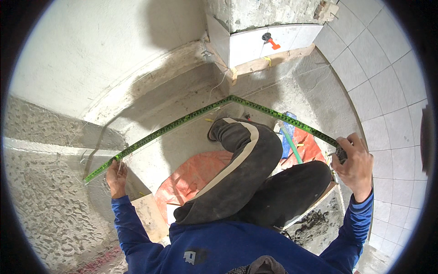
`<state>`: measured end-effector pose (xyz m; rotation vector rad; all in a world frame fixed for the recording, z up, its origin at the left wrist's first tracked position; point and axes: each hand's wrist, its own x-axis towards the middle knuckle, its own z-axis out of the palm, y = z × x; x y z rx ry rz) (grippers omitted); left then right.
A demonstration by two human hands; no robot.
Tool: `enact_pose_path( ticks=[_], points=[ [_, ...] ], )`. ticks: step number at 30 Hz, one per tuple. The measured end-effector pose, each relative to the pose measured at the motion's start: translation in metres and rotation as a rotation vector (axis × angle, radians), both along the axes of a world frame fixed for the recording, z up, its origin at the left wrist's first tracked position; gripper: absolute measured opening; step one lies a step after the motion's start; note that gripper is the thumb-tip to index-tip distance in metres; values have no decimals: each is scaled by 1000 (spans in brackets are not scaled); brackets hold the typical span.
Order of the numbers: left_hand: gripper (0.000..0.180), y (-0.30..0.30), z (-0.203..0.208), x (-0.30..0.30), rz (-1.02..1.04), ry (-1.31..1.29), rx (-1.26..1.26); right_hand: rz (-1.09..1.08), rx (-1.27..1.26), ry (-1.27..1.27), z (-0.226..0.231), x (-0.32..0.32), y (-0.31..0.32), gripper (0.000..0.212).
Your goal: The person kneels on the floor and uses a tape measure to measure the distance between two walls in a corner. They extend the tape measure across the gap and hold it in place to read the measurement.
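Observation:
A bright green tape measure [173,125] stretches across the view in front of me, its blade bent to a peak in the middle. My left hand [117,178] pinches the blade a little short of its free end, beside the rough concrete wall at the left. My right hand [355,160] is closed around the dark tape case, near the tiled wall at the right. Beneath the blade are my bent legs in dark trousers with a pale stripe.
White tiles [273,43] on a low ledge carry a red and black tile clip [271,41], with a wooden batten [273,62] under them. An orange-red sheet [189,176] lies on the floor. A blue object [286,144] and a green-handled tool [292,145] lie by my knees. Grey tiles [388,114] cover the right wall.

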<state>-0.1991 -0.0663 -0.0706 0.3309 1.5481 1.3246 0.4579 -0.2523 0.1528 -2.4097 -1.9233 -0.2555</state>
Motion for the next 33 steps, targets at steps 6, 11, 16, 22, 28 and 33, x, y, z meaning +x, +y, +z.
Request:
enact_pose_path(
  ticks=[6, 11, 16, 22, 28, 33],
  points=[
    [12, -1, 5, 4, 115, 12, 12, -2, 1, -9, 6, -4, -6, 32],
    [12, -5, 4, 8, 136, -25, 0, 11, 15, -33, 7, 3, -8, 33],
    [11, -12, 1, 4, 121, 27, 7, 22, 7, -1, 2, 17, -2, 33],
    [20, -15, 11, -16, 52, -142, 59, -20, 10, 97, 13, -11, -27, 35],
    [34, -35, 61, -9, 181, -98, 19, -9, -3, 306, 14, -14, -63, 36],
    [45, -28, 94, 0, 129, 58, -108, 19, 25, 434, 10, -14, -87, 31]
  ],
)
